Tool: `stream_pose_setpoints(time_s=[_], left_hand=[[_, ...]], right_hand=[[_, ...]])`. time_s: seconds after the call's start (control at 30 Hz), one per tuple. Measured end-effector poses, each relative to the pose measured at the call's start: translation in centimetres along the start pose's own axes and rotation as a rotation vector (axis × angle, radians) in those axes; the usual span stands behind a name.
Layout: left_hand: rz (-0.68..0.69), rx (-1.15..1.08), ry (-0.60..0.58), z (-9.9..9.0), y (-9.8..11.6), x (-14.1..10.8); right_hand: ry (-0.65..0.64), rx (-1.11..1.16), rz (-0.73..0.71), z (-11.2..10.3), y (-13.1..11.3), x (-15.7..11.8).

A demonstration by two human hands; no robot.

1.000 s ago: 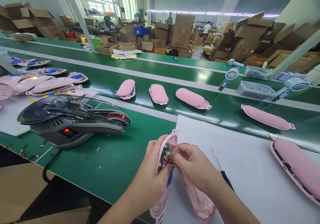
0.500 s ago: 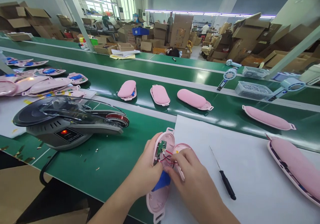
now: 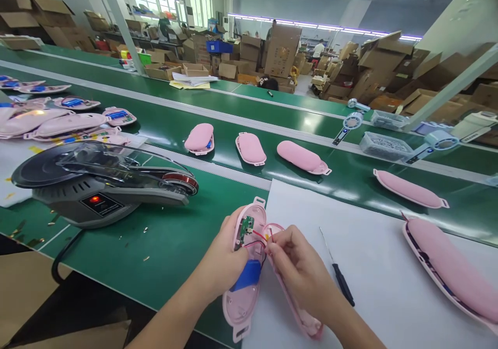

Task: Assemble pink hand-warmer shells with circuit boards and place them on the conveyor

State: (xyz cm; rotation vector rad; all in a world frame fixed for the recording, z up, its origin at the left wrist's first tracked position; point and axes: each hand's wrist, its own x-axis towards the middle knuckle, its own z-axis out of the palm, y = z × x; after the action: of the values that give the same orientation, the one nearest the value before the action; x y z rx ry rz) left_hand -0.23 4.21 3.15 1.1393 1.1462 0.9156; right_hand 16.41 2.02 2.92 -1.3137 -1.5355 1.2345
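Two pink shells (image 3: 249,266) lie open at the mat (image 3: 389,266) edge. My left hand (image 3: 227,258) cups one, fingers curled round it to steady the blue cell (image 3: 246,282) — my right hand (image 3: 298,266) pinches the red wires (image 3: 258,233). Screwdriver (image 3: 337,274) waits alongside.

Factory assembly hall. Long green conveyor belt (image 3: 233,147) runs across the floor, carrying a row of pink shells (image 3: 250,148) spaced along it. Beside the belt, on the near bench, a tape dispenser (image 3: 97,183) and more pink parts (image 3: 58,123). Beyond the belt, stacked cartons (image 3: 282,53), parts bins (image 3: 385,145), ceiling strip lights (image 3: 322,26), workers standing far back.
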Motion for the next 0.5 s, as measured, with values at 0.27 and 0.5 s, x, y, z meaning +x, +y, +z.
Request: stream_pose_setpoints(time_s=[0.27, 0.5], left_hand=[[0.036, 0.201, -0.002, 0.5, 0.5, -0.9], [0.033, 0.243, -0.005, 1.0, 0.8, -1.2]], right_hand=[[-0.105, 0.179, 0.386, -1.9, -2.8, 1.8], [-0.246, 0.101, 0.361, -2.2, -3.5, 2.0]])
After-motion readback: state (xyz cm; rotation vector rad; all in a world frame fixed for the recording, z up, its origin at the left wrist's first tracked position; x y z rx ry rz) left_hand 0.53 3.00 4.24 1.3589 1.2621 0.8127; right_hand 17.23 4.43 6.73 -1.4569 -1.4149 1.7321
